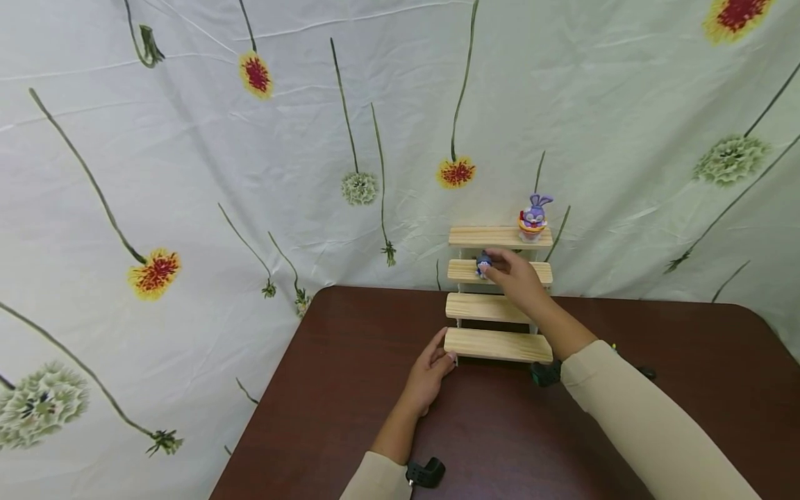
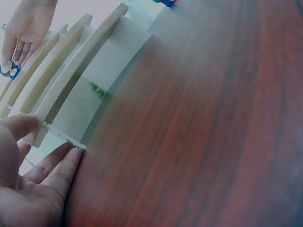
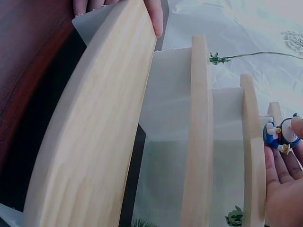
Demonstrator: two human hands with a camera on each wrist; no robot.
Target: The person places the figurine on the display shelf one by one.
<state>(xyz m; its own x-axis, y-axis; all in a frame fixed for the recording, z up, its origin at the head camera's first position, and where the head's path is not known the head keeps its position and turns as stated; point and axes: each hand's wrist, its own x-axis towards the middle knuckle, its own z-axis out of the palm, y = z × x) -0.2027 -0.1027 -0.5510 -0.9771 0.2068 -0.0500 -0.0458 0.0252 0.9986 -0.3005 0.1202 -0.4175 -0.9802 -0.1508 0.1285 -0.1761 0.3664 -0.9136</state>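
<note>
A small blue-and-white figurine (image 1: 482, 265) with a gold star (image 3: 286, 149) stands at the second board from the top of a stepped wooden display rack (image 1: 498, 345). My right hand (image 1: 517, 279) pinches it between thumb and fingers. Whether its base bears on the board cannot be told. Down at the rack's lowest board, my left hand (image 1: 426, 375) grips the left end, thumb against the wood and fingers at the clear side panel (image 2: 105, 80). A purple rabbit figurine (image 1: 532, 217) sits at the right of the top board.
The rack stands on a dark brown table (image 1: 350, 389), close to a white flower-printed cloth (image 1: 300, 153) behind. Partly hidden by the right sleeve (image 1: 631, 403), a small dark object (image 1: 647, 373) lies on the table. A colourful item (image 2: 165, 2) shows beyond the rack.
</note>
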